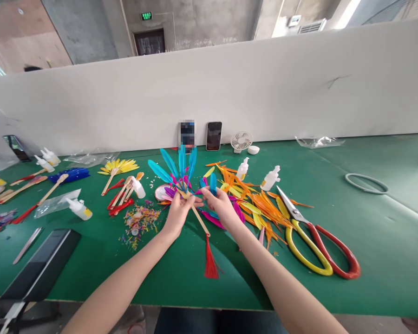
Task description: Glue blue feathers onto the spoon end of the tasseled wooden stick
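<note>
Gripping the wooden base of a blue-feathered fan (pixel 185 195), the fingers of the left hand (pixel 175 215) are closed on it at the middle of the frame. The fan's plumes spread upward, while its pale handle (pixel 199 220) slants down to the right and ends in a red tassel (pixel 211 260). Just beside it, the fingers of the right hand (pixel 220 205) pinch a loose blue feather (pixel 213 184), tip upward. Magenta feathers (pixel 211 220) lie around the hands on the green counter (pixel 181 283). Right of centre, a heap of orange and yellow feathers (pixel 270 206) reaches large scissors (pixel 294 211) with one yellow and one red loop. Left of centre lie colourful scraps (pixel 141 220) and, above them, a yellow fan (pixel 118 166); a dark blue fan (pixel 77 174) is farther left. Toward the upper centre, a dark phone (pixel 214 136) leans against a white partition (pixel 209 88), near a small white electric fan (pixel 241 140).
</note>
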A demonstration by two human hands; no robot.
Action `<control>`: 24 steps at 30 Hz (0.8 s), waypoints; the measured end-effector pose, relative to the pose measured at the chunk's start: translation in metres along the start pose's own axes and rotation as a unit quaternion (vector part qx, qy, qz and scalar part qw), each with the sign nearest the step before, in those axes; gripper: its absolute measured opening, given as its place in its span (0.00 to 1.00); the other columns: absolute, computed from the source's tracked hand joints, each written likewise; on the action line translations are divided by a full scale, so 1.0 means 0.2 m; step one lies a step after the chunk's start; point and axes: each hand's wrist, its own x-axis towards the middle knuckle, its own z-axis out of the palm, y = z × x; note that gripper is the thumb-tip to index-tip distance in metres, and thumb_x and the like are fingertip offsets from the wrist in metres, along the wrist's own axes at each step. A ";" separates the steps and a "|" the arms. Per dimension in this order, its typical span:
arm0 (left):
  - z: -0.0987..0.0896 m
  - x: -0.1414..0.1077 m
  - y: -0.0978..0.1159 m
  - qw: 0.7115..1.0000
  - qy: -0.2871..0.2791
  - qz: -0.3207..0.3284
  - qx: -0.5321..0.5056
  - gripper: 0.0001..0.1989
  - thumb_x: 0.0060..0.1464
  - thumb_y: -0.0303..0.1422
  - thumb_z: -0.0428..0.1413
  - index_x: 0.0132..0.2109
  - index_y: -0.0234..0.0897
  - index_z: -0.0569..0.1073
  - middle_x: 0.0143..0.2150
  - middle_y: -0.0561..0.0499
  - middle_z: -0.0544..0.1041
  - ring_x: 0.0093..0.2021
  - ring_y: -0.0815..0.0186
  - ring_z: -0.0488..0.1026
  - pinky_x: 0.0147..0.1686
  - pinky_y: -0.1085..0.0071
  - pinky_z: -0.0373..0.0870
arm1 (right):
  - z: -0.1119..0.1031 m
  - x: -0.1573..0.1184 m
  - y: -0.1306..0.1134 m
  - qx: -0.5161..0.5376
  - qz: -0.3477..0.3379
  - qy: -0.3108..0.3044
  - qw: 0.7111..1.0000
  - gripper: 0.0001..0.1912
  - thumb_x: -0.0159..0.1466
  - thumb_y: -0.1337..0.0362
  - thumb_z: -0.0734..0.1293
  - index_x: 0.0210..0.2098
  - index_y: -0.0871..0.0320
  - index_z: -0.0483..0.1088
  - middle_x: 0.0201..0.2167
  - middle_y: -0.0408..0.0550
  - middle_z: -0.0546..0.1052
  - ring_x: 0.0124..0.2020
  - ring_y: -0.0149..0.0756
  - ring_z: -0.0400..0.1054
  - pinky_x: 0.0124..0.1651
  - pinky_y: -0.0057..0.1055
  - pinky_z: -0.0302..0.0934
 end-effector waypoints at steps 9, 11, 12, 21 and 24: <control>-0.06 0.03 0.00 0.987 0.101 0.083 0.096 0.12 0.46 0.39 0.54 0.35 0.38 0.61 0.29 0.53 0.72 0.36 0.64 0.73 0.37 0.68 0.66 | 0.02 -0.04 0.02 -0.157 0.008 -0.205 0.966 0.13 0.49 0.55 0.66 0.22 0.60 0.66 0.16 0.38 0.66 0.18 0.26 0.56 0.24 0.26 0.50; -0.06 0.03 0.01 0.989 0.094 0.075 0.091 0.13 0.46 0.39 0.54 0.36 0.38 0.60 0.30 0.53 0.73 0.36 0.64 0.73 0.38 0.68 0.66 | 0.02 -0.03 0.03 -0.154 0.002 -0.201 0.967 0.13 0.50 0.55 0.65 0.21 0.59 0.64 0.15 0.37 0.64 0.17 0.25 0.54 0.23 0.26 0.48; -0.06 0.04 0.01 0.990 0.087 0.069 0.083 0.14 0.46 0.39 0.54 0.37 0.38 0.60 0.30 0.53 0.73 0.37 0.64 0.73 0.39 0.67 0.66 | 0.02 -0.03 0.04 -0.142 -0.004 -0.196 0.970 0.13 0.50 0.55 0.65 0.21 0.59 0.64 0.15 0.37 0.65 0.18 0.25 0.55 0.23 0.26 0.48; -0.07 0.06 0.02 0.992 0.069 0.058 0.089 0.14 0.45 0.43 0.54 0.33 0.37 0.66 0.29 0.51 0.75 0.36 0.61 0.73 0.39 0.65 0.66 | 0.03 -0.03 0.04 -0.094 0.013 -0.212 0.973 0.16 0.49 0.52 0.66 0.22 0.59 0.65 0.14 0.36 0.63 0.15 0.24 0.53 0.20 0.25 0.47; -0.09 0.07 0.01 0.991 0.077 0.071 0.083 0.15 0.44 0.44 0.54 0.31 0.37 0.67 0.27 0.52 0.74 0.33 0.62 0.73 0.37 0.66 0.67 | 0.03 -0.04 0.03 -0.076 0.022 -0.177 0.981 0.17 0.49 0.50 0.65 0.23 0.59 0.65 0.12 0.33 0.57 0.14 0.22 0.48 0.18 0.24 0.43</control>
